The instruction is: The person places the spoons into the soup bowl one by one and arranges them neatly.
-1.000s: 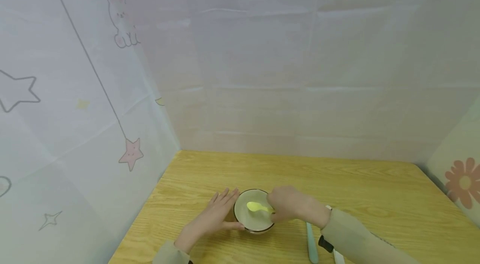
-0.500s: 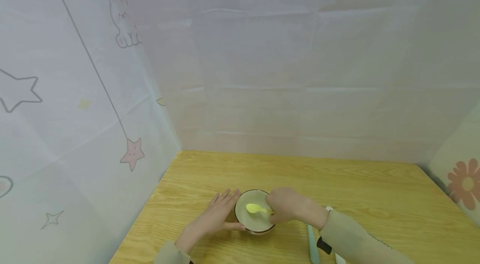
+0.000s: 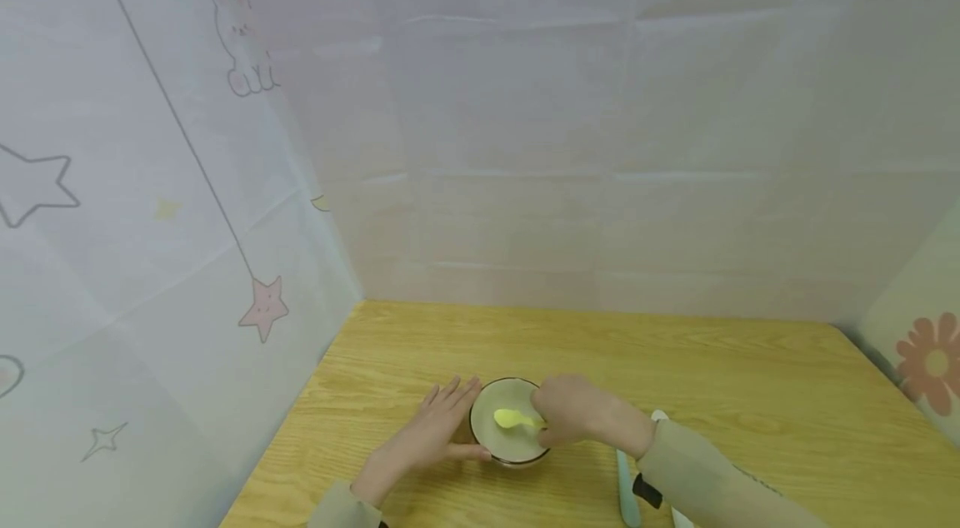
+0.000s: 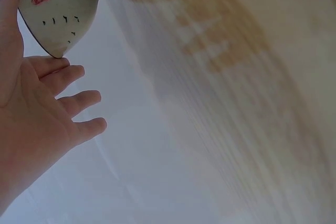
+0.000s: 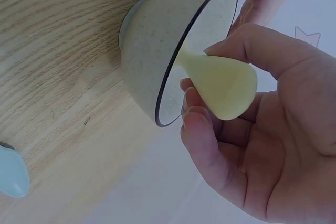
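Observation:
A cream bowl (image 3: 495, 446) with a dark rim stands on the wooden table, and the left wrist view shows painted decoration on its outer wall (image 4: 58, 30). My left hand (image 3: 431, 436) spans its left side, fingers spread and fairly straight, with thumb and index finger touching the rim. My right hand (image 3: 573, 410) pinches a yellow spoon (image 3: 512, 418) over the bowl's right side. In the right wrist view the spoon's wide handle end (image 5: 226, 85) shows between thumb and fingers, while its narrower neck runs inside the bowl, where the rim hides the rest.
A pale blue-green utensil (image 3: 627, 490) lies on the table (image 3: 750, 395) to the right of the bowl. Beside it is a white utensil (image 3: 681, 519), partly covered by the right sleeve (image 3: 708, 470). Printed cloth walls (image 3: 487, 178) enclose the table's back and sides.
The yellow spoon's end has shifted slightly toward the near side inside the bowl. Both hands and the bowl stay in nearly the same place.

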Tool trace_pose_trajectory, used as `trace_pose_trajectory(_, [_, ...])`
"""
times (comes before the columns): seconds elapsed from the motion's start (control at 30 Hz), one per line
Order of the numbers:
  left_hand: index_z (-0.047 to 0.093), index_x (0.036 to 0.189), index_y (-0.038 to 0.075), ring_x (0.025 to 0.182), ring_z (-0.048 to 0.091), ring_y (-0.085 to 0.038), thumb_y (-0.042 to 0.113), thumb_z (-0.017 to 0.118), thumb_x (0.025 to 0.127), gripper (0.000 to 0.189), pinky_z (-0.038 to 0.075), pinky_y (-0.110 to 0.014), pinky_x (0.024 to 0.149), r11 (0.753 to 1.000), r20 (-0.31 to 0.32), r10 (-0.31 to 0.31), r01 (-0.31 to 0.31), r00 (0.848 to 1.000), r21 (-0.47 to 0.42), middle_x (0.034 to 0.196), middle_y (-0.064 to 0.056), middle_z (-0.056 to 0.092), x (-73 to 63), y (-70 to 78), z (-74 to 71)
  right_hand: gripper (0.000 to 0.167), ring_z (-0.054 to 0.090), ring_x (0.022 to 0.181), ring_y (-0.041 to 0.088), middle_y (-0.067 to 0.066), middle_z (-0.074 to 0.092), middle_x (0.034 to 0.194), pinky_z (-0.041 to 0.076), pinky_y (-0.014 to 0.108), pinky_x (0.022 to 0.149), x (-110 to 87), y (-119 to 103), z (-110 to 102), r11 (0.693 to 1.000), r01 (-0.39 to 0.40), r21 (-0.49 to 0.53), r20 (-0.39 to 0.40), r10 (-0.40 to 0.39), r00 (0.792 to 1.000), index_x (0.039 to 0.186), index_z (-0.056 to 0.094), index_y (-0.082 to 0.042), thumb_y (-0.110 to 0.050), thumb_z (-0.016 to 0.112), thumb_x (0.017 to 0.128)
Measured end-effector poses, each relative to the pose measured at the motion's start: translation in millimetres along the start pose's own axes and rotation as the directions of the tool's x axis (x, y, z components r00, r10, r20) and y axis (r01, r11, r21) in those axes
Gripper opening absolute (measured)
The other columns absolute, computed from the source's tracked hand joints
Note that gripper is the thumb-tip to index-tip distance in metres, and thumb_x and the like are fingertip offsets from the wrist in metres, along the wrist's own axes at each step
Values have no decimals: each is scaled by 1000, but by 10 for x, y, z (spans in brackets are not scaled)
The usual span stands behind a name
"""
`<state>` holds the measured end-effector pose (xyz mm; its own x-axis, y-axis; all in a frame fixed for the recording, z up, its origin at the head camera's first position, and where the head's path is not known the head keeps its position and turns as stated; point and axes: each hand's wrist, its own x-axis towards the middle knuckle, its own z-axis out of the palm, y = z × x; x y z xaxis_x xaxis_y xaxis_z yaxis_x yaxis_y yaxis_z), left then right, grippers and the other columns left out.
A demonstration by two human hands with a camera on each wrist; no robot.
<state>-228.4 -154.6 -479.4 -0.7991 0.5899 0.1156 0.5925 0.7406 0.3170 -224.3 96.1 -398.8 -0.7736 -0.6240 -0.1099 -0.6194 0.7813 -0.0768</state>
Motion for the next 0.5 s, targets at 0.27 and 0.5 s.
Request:
trace_pose_trajectory(0.27, [28, 156, 4, 150, 27, -43, 61, 65, 85, 98, 24, -66, 119, 1000, -5, 1, -1, 1000, -5, 162, -14, 31, 0, -5, 12, 39, 18, 46, 4, -9, 25, 49, 12, 17, 43, 19, -26, 23, 1000, -14, -21, 15, 14, 1000, 60, 42, -14, -18, 76, 79])
trace_pose_trajectory(0.5, [27, 156, 4, 150, 25, -43, 61, 64, 85, 98, 23, -66, 119, 1000, 0, 0, 0, 1000, -14, 163, -13, 30, 3, -11, 5, 37, 21, 47, 4, -9, 27, 50, 13, 17, 43, 28, -18, 38, 1000, -8, 2, 24, 8, 1000, 62, 44, -13, -17, 77, 79])
